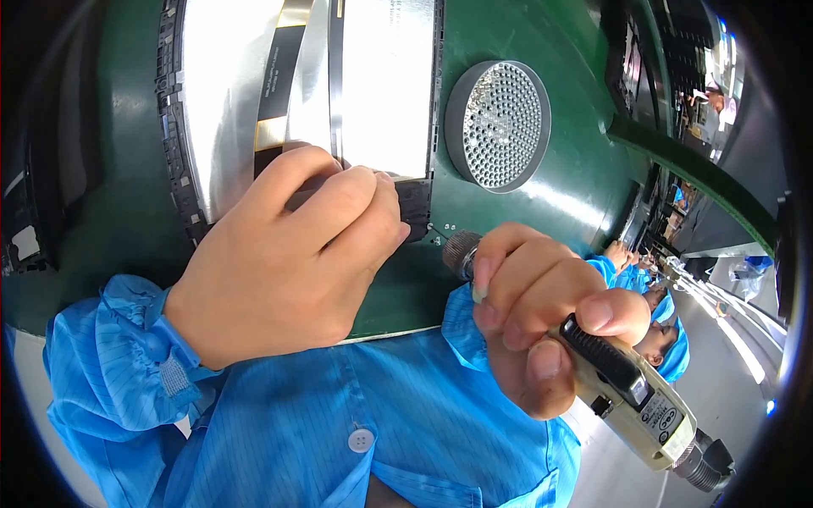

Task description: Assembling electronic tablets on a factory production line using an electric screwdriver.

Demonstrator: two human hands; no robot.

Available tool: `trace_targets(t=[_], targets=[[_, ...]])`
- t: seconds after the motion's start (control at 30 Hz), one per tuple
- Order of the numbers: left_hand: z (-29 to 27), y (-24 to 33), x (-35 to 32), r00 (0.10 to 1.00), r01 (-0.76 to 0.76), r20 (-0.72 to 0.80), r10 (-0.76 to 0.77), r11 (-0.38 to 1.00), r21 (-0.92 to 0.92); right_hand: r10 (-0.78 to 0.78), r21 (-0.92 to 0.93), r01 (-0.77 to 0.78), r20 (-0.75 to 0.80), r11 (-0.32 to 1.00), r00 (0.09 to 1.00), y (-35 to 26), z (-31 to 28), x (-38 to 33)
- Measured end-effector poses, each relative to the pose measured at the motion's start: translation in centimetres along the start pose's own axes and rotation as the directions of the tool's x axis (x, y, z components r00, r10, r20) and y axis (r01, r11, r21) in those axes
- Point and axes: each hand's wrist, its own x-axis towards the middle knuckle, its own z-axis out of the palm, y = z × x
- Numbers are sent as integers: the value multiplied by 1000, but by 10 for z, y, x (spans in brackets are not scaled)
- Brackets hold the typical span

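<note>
My right hand (542, 317) is wrapped round an electric screwdriver (639, 406) with a pale body and a black lever switch. Its knurled metal nose (461, 254) points left, toward a corner of an opened flat electronic device (389, 93). That device has silvery panels and a dark frame, with a black-and-gold flex strip (281, 72) running between the panels. Over its near edge my left hand (288, 245) is closed, fingers curled down; what the fingertips hold is hidden. Several tiny screws (440, 233) lie on the green mat beside the device's corner.
A round grey screw tray (500, 127) with many small holes stands right of the device on the green mat (559, 169). Dark parts (34, 229) lie at the far left. A green curved bar (694, 169) and co-workers in blue (669, 339) are off to the right.
</note>
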Motion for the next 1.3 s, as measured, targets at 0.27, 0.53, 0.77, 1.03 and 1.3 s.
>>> trace_targets(t=[0.27, 0.53, 0.77, 1.03, 1.3], targets=[[4, 2, -1, 1000, 6, -18, -6, 1000, 9, 9, 4, -10, 30, 1000, 999, 1, -2, -1], [3, 1, -1, 1000, 20, -11, -19, 999, 30, 6, 0, -6, 11, 1000, 1000, 1, 2, 0], [2, 1, -1, 1000, 14, -1, -14, 999, 32, -13, 3, 13, -12, 1000, 1000, 0, 3, -1], [0, 1, 0, 1000, 16, 26, -17, 1000, 10, -3, 11, 3, -3, 1000, 1000, -1, 1, -1], [3, 2, 0, 1000, 11, 10, -12, 999, 43, 14, 12, -14, 14, 1000, 1000, 1, -1, -1]])
